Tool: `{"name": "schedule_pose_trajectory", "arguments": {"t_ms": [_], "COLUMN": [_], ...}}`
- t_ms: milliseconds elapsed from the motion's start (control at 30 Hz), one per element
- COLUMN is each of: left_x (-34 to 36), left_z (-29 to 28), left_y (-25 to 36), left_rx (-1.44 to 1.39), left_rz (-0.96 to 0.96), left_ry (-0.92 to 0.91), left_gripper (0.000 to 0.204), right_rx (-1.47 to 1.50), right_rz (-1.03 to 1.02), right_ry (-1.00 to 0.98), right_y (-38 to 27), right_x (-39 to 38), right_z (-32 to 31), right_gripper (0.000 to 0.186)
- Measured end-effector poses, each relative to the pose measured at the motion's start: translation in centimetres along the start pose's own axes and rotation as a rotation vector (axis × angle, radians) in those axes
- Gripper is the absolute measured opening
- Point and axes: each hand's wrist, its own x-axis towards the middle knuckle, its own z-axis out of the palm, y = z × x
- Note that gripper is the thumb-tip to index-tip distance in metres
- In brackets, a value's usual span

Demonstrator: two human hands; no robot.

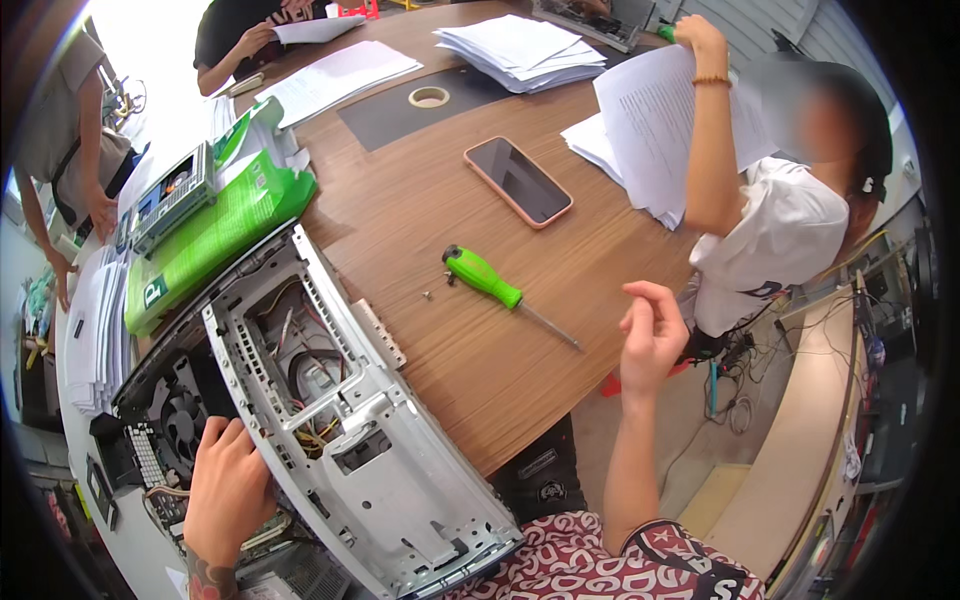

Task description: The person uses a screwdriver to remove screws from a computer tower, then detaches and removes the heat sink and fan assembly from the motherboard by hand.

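An opened desktop computer case [400,500] lies at the left front of the table, its bare metal frame tilted. My left hand [232,488] is closed at the frame's left edge, fingers bent down beside the black fan [182,425]; its thumb is hidden. My right hand [652,340] is raised off the table's near right edge, fingers loosely bent, with nothing visible between them. Left of it lies a green-handled screwdriver [483,277], its shaft pointing toward my right hand. A few small screws [427,295] rest near its handle.
A phone [518,182] lies beyond the screwdriver. A green package [225,240] with a metal drive [175,195] on top stands behind the case. Paper stacks [520,52] and a tape roll [429,97] sit farther back. A person [780,220] holds papers at right; others stand at far left.
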Motion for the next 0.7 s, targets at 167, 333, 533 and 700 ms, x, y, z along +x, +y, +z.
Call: {"name": "schedule_pose_trajectory", "arguments": {"t_ms": [167, 333, 533, 700], "left_x": [-0.2, 0.2, -0.5, -0.9], "left_z": [-0.4, -0.7, -0.4, -0.7], "left_y": [0.1, 0.1, -0.4, -0.7], "left_rx": [-0.003, 0.062, -0.005, -0.019], "left_rz": [0.023, 0.043, 0.023, -0.021], "left_ry": [0.029, -0.007, 0.018, -0.050], "left_gripper": [0.022, 0.022, 0.032, 0.038], "right_rx": [-0.250, -0.299, -0.301, -0.310], "right_rz": [-0.168, -0.203, -0.219, -0.156], "right_ry": [-0.309, -0.431, -0.474, -0.429], "right_y": [-1.1, -1.0, -0.2, 1.0], "right_x": [-1.4, -1.3, -1.3, -1.5], "right_z": [2.4, 2.3, 2.1, 2.1], "right_gripper": [0.006, 0.009, 0.006, 0.012]}}
